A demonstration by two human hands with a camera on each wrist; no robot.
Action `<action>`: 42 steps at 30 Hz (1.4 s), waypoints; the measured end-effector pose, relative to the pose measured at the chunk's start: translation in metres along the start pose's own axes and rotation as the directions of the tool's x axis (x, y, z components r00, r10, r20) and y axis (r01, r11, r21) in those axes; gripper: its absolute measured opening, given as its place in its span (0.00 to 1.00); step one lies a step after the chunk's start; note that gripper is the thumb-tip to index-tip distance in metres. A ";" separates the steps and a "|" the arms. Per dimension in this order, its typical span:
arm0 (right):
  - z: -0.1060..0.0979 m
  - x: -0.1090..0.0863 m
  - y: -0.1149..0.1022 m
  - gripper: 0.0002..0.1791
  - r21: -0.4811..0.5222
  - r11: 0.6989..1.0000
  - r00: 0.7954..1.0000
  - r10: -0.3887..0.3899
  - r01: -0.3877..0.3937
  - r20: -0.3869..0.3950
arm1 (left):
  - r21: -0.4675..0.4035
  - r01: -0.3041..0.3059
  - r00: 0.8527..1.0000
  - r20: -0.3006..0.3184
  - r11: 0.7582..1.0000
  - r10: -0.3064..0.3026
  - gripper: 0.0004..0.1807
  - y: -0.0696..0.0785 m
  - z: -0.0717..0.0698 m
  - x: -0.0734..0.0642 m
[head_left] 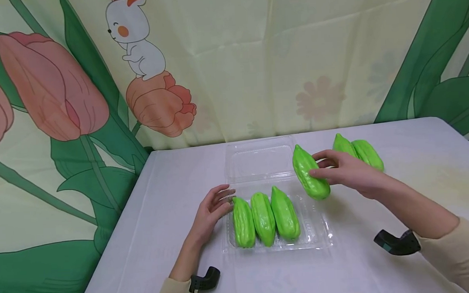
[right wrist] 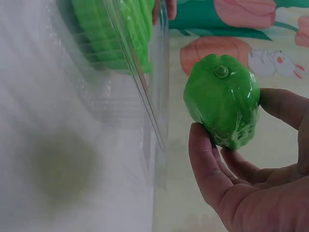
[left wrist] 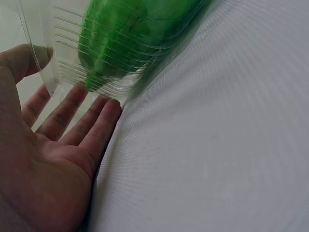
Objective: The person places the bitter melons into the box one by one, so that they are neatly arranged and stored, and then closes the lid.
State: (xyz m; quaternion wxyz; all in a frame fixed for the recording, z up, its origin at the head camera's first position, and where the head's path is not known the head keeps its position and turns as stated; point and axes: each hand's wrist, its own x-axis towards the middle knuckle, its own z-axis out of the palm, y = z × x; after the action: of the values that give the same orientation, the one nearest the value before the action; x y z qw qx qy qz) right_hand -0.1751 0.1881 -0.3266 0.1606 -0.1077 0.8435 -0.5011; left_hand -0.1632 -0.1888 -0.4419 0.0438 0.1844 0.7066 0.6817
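In the head view, my right hand (head_left: 347, 172) holds a green bitter melon (head_left: 310, 173) above the right side of a clear plastic clamshell box (head_left: 317, 234). Thumb and fingers pinch the melon from the side; its blunt end with a small stem nub faces the right wrist camera. Three more green bitter melons (head_left: 263, 219) lie side by side in the box's base. My left hand (head_left: 211, 211) is at the box's left wall, its fingers fairly straight and spread. In the left wrist view, the fingertips (left wrist: 112, 110) are right at the ribbed clear wall.
The box's lid (head_left: 262, 160) lies folded back, away from me. Two further bitter melons (head_left: 368, 153) lie at the back right, partly behind my right hand. A white cloth covers the table (head_left: 173, 179), and a printed curtain (head_left: 235, 76) hangs behind its far edge.
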 end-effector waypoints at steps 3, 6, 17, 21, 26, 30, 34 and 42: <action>0.014 0.004 -0.005 0.36 0.045 0.999 1.000 -0.016 0.014 0.027 | -0.005 -0.004 1.000 0.004 1.000 0.004 0.28 -0.001 0.000 0.000; 0.029 0.007 -0.011 0.36 0.090 0.996 0.998 -0.027 0.023 0.050 | 0.001 -0.004 1.000 0.001 1.000 0.004 0.28 -0.002 0.000 0.001; 0.078 0.018 -0.025 0.32 0.128 0.991 0.994 -0.038 0.025 0.102 | 0.014 -0.001 1.000 -0.003 1.000 0.001 0.29 -0.002 0.000 0.001; 0.090 0.020 -0.029 0.32 0.139 0.990 0.994 -0.017 0.001 0.108 | 0.014 -0.001 1.000 -0.005 1.000 0.001 0.29 -0.002 0.000 0.001; 0.103 0.022 -0.033 0.32 0.123 0.992 0.994 0.018 -0.031 0.105 | 0.010 0.001 1.000 -0.007 1.000 -0.001 0.28 -0.001 0.000 0.000; 0.111 0.024 -0.036 0.31 0.101 0.994 0.996 0.031 -0.040 0.087 | -0.001 0.011 1.000 -0.008 1.000 -0.011 0.28 -0.001 0.000 0.000; 0.116 0.027 -0.037 0.32 0.100 0.993 0.995 0.045 -0.054 0.093 | -0.002 0.023 1.000 -0.007 1.000 -0.023 0.29 0.000 0.001 0.001; 0.121 0.028 -0.039 0.33 0.066 0.993 0.990 0.087 -0.094 0.112 | 0.000 0.027 1.000 -0.006 1.000 -0.027 0.29 0.000 0.001 0.001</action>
State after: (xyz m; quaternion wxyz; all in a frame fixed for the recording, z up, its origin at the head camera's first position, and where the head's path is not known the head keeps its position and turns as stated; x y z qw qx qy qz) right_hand -0.1546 0.0616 -0.3509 0.2325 -0.0906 0.8193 -0.5162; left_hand -0.1634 -0.1875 -0.4415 0.0508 0.1726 0.7092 0.6816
